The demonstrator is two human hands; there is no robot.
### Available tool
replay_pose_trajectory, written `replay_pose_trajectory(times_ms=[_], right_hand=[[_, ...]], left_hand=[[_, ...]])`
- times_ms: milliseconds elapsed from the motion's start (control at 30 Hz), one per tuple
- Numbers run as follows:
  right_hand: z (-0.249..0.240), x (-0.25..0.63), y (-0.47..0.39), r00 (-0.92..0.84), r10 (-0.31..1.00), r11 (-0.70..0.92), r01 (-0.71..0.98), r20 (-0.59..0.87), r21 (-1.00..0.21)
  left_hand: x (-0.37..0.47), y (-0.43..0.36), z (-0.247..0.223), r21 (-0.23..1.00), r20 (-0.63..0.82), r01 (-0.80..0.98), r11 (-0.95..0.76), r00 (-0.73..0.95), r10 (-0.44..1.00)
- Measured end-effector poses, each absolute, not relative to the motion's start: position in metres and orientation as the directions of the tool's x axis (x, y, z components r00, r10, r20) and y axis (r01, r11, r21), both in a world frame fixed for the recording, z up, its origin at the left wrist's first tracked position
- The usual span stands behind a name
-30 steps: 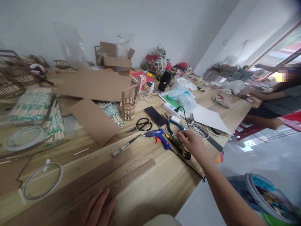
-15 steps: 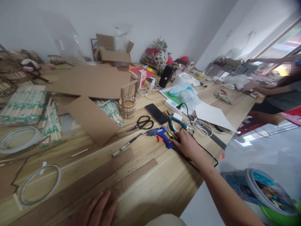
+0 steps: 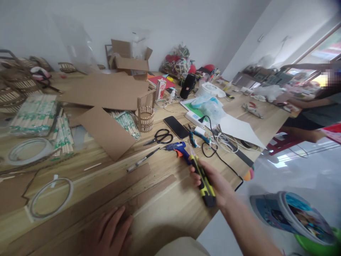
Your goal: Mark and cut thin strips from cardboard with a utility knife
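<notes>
A black and yellow utility knife is held in my right hand, its tip pointing away from me over the table. Just beyond it lies a blue hot glue gun with an orange trigger. My left hand rests at the near edge, fingers stretched out on a brown cardboard strip. Black-handled scissors, a slim craft knife and a dark phone lie farther off. Blue-handled pliers are right of the phone.
A small stick basket stands mid-table beside cardboard sheets. Tape rolls and packs of wooden sticks lie on the left. A black cord runs to the right edge. A bucket stands below; another person sits at far right.
My right hand has picked up the utility knife from beside the glue gun and drawn it toward me. My left hand has hardly moved.
</notes>
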State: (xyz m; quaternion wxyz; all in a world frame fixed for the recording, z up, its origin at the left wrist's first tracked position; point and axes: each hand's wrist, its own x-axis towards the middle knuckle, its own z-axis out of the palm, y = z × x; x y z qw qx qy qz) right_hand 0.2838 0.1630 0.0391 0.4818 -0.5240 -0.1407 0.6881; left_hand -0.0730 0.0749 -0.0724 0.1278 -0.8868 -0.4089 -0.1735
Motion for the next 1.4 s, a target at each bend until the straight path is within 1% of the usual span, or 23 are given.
replay_pose_trajectory(times_ms=[33, 67, 167, 233, 300, 467, 567, 633, 733, 800, 867, 1000, 1067, 1100, 1167, 1233, 1333, 1400], right_hand=[[0.032, 0.273, 0.157, -0.026, 0.782, -0.521, -0.574, -0.623, -0.631], [0.027, 0.262, 0.151, -0.043, 0.776, -0.518, -0.613, -0.629, -0.597], [0.019, 0.232, 0.133, 0.010, 0.784, -0.440, -0.696, -0.621, -0.568], [0.017, 0.215, 0.123, 0.012, 0.766, -0.443, -0.714, -0.642, -0.542], [0.015, 0.202, 0.116, -0.036, 0.770, -0.469, -0.709, -0.637, -0.527], [0.012, 0.184, 0.106, -0.173, 0.846, -0.482, -0.652, -0.504, -0.585], [0.019, 0.179, 0.101, -0.250, 0.876, -0.471, -0.625, -0.412, -0.623], [0.025, 0.178, 0.097, -0.315, 0.877, -0.480, -0.604, -0.363, -0.636], [0.029, 0.181, 0.091, -0.401, 0.855, -0.514, -0.573, -0.329, -0.639], [0.028, 0.185, 0.089, -0.436, 0.841, -0.532, -0.553, -0.321, -0.642], [0.025, 0.192, 0.088, -0.466, 0.823, -0.552, -0.522, -0.325, -0.651], [0.022, 0.207, 0.097, -0.554, 0.735, -0.638, -0.366, -0.392, -0.678], [0.026, 0.216, 0.106, -0.562, 0.710, -0.634, -0.248, -0.425, -0.732], [0.028, 0.220, 0.112, -0.552, 0.714, -0.607, -0.179, -0.432, -0.774], [0.035, 0.229, 0.127, -0.528, 0.736, -0.506, -0.014, -0.423, -0.862], [0.042, 0.237, 0.143, -0.533, 0.738, -0.384, 0.172, -0.414, -0.907], [0.051, 0.243, 0.165, -0.612, 0.672, -0.183, 0.408, -0.417, -0.894], [0.055, 0.242, 0.177, -0.669, 0.628, 0.039, 0.537, -0.398, -0.843]], left_hand=[[-0.072, 0.075, -0.071, -0.070, 0.405, 0.774, -0.630, 0.599, 0.691], [-0.071, 0.074, -0.070, -0.055, 0.397, 0.779, -0.625, 0.591, 0.702], [-0.069, 0.074, -0.067, -0.043, 0.377, 0.789, -0.612, 0.581, 0.722], [-0.067, 0.074, -0.065, -0.056, 0.384, 0.800, -0.597, 0.570, 0.727], [-0.064, 0.073, -0.063, -0.050, 0.392, 0.807, -0.588, 0.558, 0.732], [-0.052, 0.072, -0.056, 0.046, 0.420, 0.841, -0.539, 0.474, 0.774], [-0.049, 0.072, -0.053, 0.096, 0.388, 0.839, -0.536, 0.464, 0.796], [-0.048, 0.072, -0.051, 0.125, 0.366, 0.832, -0.541, 0.468, 0.804], [-0.049, 0.072, -0.048, 0.190, 0.335, 0.827, -0.529, 0.452, 0.827], [-0.048, 0.073, -0.047, 0.220, 0.338, 0.826, -0.518, 0.434, 0.835], [-0.048, 0.075, -0.046, 0.221, 0.370, 0.838, -0.500, 0.402, 0.837], [-0.048, 0.079, -0.046, 0.193, 0.422, 0.872, -0.450, 0.340, 0.840], [-0.049, 0.080, -0.045, 0.171, 0.427, 0.893, -0.416, 0.313, 0.848], [-0.050, 0.081, -0.045, 0.156, 0.423, 0.909, -0.387, 0.293, 0.857], [-0.053, 0.084, -0.044, 0.125, 0.385, 0.936, -0.330, 0.261, 0.885], [-0.057, 0.088, -0.043, 0.116, 0.331, 0.941, -0.319, 0.267, 0.905], [-0.062, 0.094, -0.040, 0.143, 0.296, 0.912, -0.383, 0.330, 0.896], [-0.065, 0.096, -0.037, 0.165, 0.300, 0.885, -0.436, 0.376, 0.877]])
